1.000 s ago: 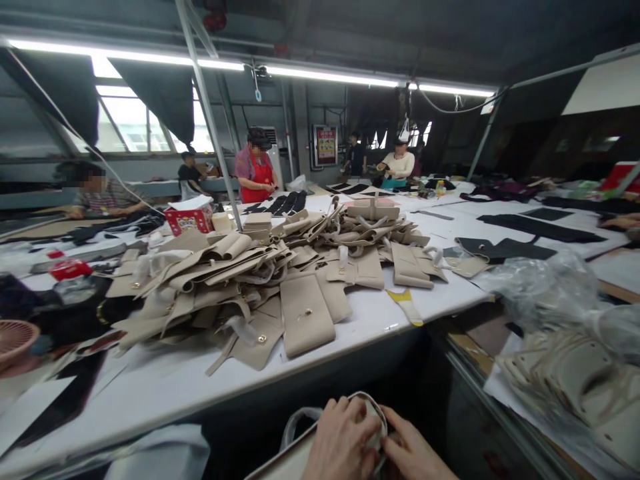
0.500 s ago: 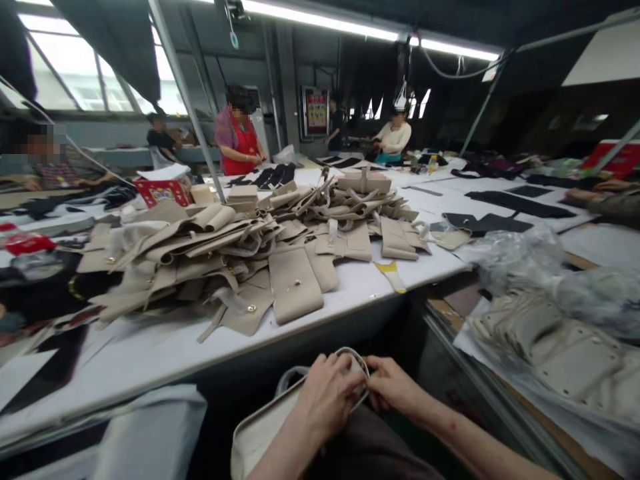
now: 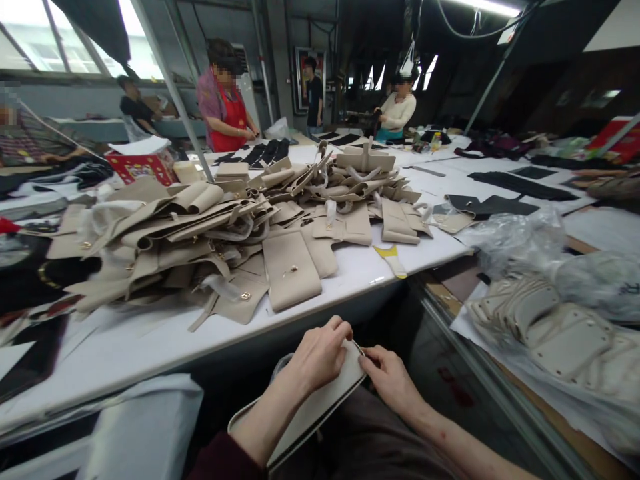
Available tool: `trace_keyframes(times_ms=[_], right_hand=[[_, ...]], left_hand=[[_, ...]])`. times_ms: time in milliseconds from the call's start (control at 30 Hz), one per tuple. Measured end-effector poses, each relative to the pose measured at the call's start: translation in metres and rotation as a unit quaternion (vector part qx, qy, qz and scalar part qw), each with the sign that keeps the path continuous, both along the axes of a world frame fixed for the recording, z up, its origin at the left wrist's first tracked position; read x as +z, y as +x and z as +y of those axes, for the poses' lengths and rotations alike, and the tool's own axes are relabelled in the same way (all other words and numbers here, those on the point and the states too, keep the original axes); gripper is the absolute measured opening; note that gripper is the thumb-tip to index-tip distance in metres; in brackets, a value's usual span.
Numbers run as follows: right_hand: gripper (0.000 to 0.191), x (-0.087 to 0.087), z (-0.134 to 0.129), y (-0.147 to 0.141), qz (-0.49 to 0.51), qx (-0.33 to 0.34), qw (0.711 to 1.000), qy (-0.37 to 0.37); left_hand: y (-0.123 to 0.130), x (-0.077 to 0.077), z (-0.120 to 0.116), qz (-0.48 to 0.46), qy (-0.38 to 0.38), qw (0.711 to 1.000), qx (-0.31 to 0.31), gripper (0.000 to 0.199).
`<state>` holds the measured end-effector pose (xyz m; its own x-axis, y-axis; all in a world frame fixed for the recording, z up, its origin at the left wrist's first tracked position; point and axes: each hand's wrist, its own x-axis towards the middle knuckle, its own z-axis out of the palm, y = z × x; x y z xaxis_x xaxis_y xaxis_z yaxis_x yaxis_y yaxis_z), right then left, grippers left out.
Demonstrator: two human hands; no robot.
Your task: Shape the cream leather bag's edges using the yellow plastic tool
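Beyond and left of your hands, a heap of beige, flat, leather-like bag pieces (image 3: 225,243) lies on the white tabletop (image 3: 150,337). Your left hand (image 3: 320,357) curls over the far end of the cream, oblong, leather-like piece (image 3: 320,408), which slants below it; your right hand (image 3: 385,373) pinches its right corner. It looks light, fairly stiff, perhaps smooth: best held by the rim. Off-white, dark-dotted panels (image 3: 570,341) lie farther right.

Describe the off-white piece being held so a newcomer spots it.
Start at the white table with its beige heap. Below its near edge, the right hand pinches a corner of the off-white piece, the left hand over it. Unlike the heap, it is paler and held.
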<state>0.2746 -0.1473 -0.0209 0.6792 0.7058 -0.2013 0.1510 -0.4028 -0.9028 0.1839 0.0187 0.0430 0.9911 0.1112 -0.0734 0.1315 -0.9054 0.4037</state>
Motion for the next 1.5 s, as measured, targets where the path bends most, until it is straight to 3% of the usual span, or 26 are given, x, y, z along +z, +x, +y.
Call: trace_keyframes(times_ms=[133,300,433,733,1067,1500], right_hand=[[0.032,-0.004,0.003,-0.001,-0.002,-0.011,1.0,-0.006],[0.034,-0.002,0.004,0.002,-0.019,-0.019,1.0,-0.001],[0.036,0.003,0.008,0.0,-0.094,-0.016,0.995,0.013],[0.031,0.004,0.013,-0.006,-0.202,0.032,0.978,-0.029],[0.033,0.008,0.012,-0.012,-0.192,0.037,0.98,-0.038],[0.03,0.006,0.008,-0.014,-0.187,0.042,0.981,-0.022]], left_hand=[[0.016,-0.014,0.017,0.023,-0.068,0.997,0.028,0.028],[0.03,-0.032,0.034,0.066,-0.154,0.986,-0.01,0.034],[0.035,-0.041,0.039,0.089,-0.223,0.97,-0.027,0.034],[0.039,-0.04,0.043,0.108,-0.307,0.945,-0.021,0.038],[0.054,-0.05,0.038,0.137,-0.362,0.921,0.034,0.023],[0.047,-0.055,0.04,0.163,-0.459,0.869,0.082,0.031]])
